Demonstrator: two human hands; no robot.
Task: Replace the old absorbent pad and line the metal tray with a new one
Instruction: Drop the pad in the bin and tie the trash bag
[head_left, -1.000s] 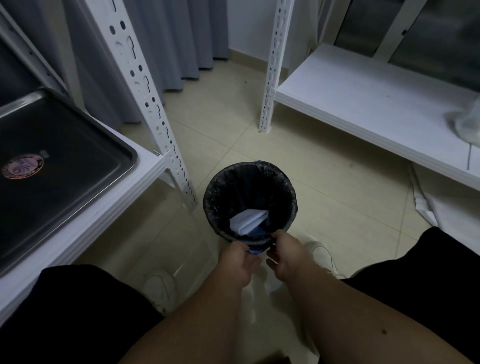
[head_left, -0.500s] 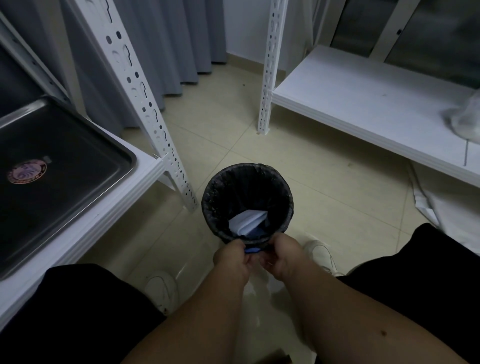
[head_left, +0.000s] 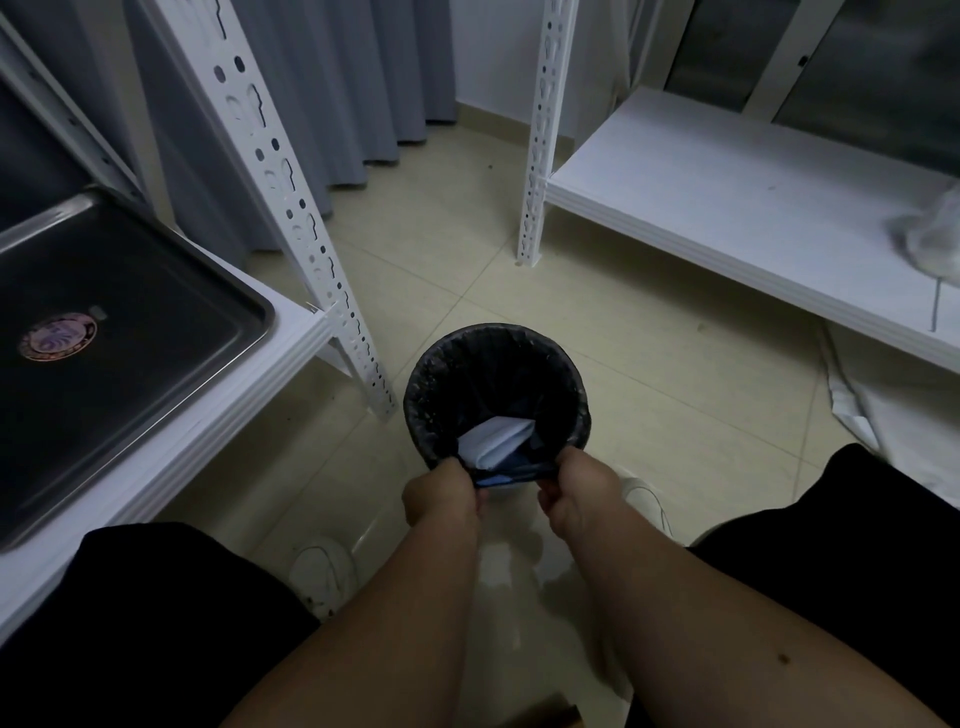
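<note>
A small round bin (head_left: 496, 358) with a black liner stands on the tiled floor between my feet. A folded white pad with a blue backing (head_left: 496, 436) lies inside it, against the near wall. My left hand (head_left: 441, 493) and my right hand (head_left: 576, 488) each grip the near edge of the black liner, stretched between them over the bin's blue rim. The metal tray (head_left: 249, 306) sits bare on the white shelf at the left, with a round sticker on its floor.
White slotted shelf posts (head_left: 291, 202) rise left of the bin and at the back (head_left: 540, 135). A low white shelf (head_left: 727, 208) runs along the right with a crumpled clear bag (head_left: 930, 234). White sheets (head_left: 883, 415) lie on the floor beneath it. Grey curtains hang behind.
My hands have moved apart along the bin's near rim, pulling the liner edge taut between them. The pad in the bin has not moved.
</note>
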